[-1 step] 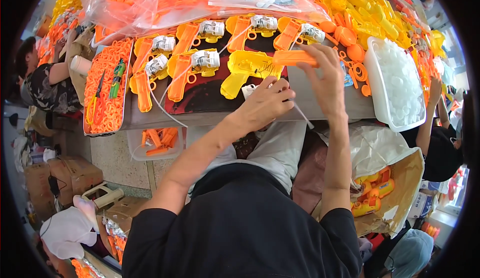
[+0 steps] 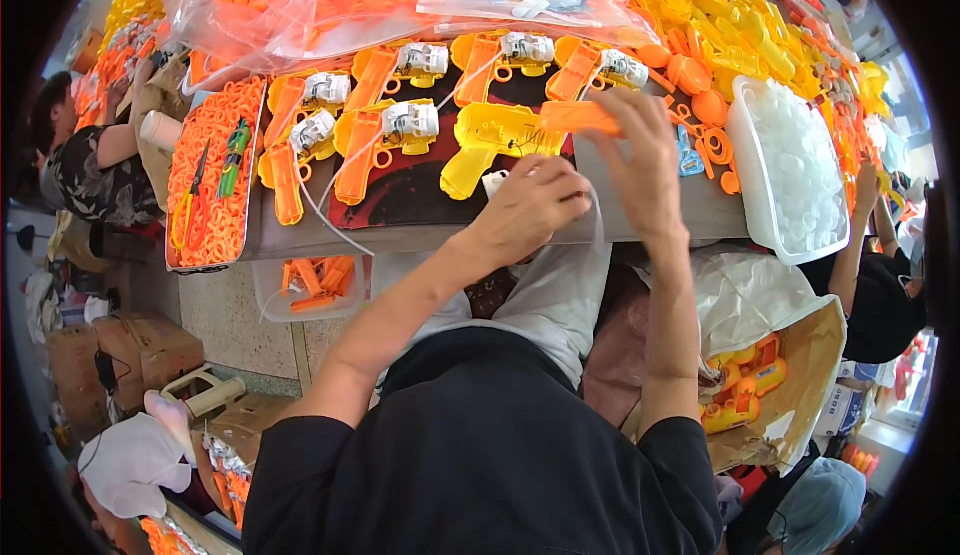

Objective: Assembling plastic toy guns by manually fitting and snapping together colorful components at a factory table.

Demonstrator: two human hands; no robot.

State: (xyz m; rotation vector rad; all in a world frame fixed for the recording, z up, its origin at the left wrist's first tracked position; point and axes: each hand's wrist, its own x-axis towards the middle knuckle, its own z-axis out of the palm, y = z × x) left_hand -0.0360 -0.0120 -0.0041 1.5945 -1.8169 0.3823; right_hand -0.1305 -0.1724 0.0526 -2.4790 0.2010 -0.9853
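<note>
head | my right hand (image 2: pixel 645 155) pinches the orange barrel piece (image 2: pixel 580 117), long axis left-right, over the yellow toy gun body (image 2: pixel 497 140) lying just left on the table (image 2: pixel 700 210) | my left hand (image 2: pixel 530 205), nearer me, fingers closed on a thin clear tube (image 2: pixel 596 217)

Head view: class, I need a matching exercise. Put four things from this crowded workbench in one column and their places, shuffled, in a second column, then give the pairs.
Things
1. white plastic tub of clear caps
2. orange-handled scissors
3. yellow plastic toy gun shell
4. open cardboard box of finished toys

Places
A. on the tray of orange rings, far left
B. at the right end of the bench
C. below the bench, lower right
D. mid-bench, beside the right hand

Pairs: 1-B, 2-A, 3-D, 4-C
</note>
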